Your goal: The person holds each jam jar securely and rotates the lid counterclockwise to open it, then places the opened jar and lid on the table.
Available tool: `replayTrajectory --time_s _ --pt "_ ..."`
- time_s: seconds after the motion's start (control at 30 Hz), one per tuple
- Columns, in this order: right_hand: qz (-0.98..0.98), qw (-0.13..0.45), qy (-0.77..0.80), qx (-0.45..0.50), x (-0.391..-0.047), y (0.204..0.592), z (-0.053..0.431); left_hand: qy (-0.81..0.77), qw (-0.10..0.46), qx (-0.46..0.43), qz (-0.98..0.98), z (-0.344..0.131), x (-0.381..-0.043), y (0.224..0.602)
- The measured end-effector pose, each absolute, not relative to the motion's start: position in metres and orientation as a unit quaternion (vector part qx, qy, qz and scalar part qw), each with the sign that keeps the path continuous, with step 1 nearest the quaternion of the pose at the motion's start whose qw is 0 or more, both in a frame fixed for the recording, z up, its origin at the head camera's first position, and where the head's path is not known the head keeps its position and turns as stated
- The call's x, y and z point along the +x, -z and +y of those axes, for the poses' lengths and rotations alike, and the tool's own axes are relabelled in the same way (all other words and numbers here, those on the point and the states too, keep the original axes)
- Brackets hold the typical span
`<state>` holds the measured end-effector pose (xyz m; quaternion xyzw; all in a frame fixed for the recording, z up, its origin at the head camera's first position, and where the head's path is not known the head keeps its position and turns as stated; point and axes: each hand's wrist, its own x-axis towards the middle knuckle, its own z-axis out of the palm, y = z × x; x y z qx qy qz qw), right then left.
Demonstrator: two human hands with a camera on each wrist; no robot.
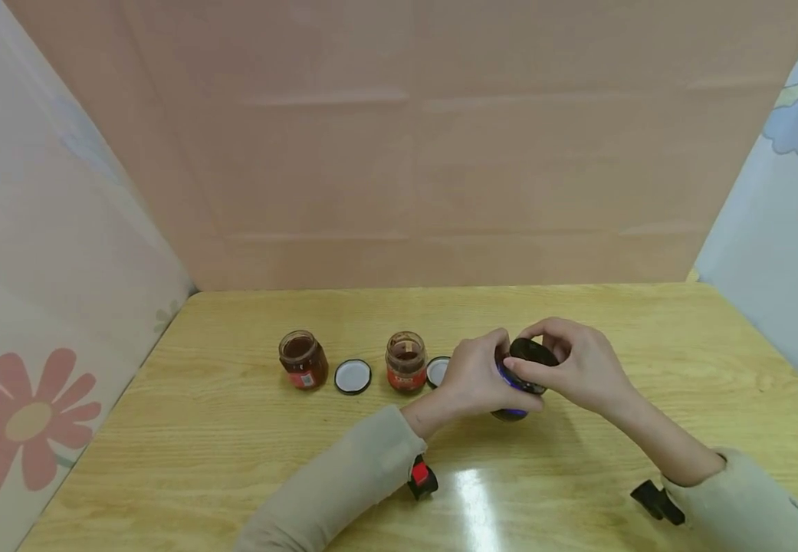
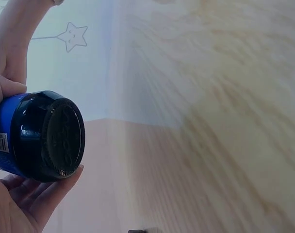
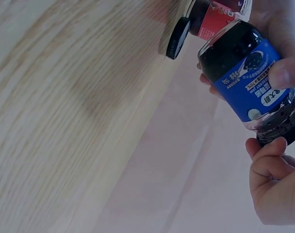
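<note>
My left hand (image 1: 476,376) grips a jam jar (image 3: 249,73) with a blue label around its body. The jar is held up above the table, and its dark ridged base (image 2: 65,138) faces the camera in the left wrist view. At the jar's mouth, my right hand (image 1: 581,368) pinches a black lid (image 1: 533,353) by its edge between thumb and fingers. The lid sits tilted against the rim in the right wrist view. Much of the jar is hidden behind the hands in the head view.
Left of the hands, two lidless jars with red labels, one nearer (image 1: 406,364) and one farther left (image 1: 303,360), stand on the wooden table (image 1: 198,429). A lid (image 1: 353,376) lies white side up between them; another lid (image 1: 437,371) lies beside my left hand.
</note>
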<state>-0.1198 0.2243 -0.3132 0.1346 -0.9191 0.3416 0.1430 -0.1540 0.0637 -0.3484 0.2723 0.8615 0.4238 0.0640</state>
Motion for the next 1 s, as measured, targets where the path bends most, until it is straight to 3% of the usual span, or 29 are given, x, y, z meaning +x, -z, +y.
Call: replayTrajectory --time_s 1.0 --pt "-0.898 0.22 -0.339 0.176 -0.114 0.314 0.215 -0.472 0.12 0.319 0.813 0.05 -0.157 0.342"
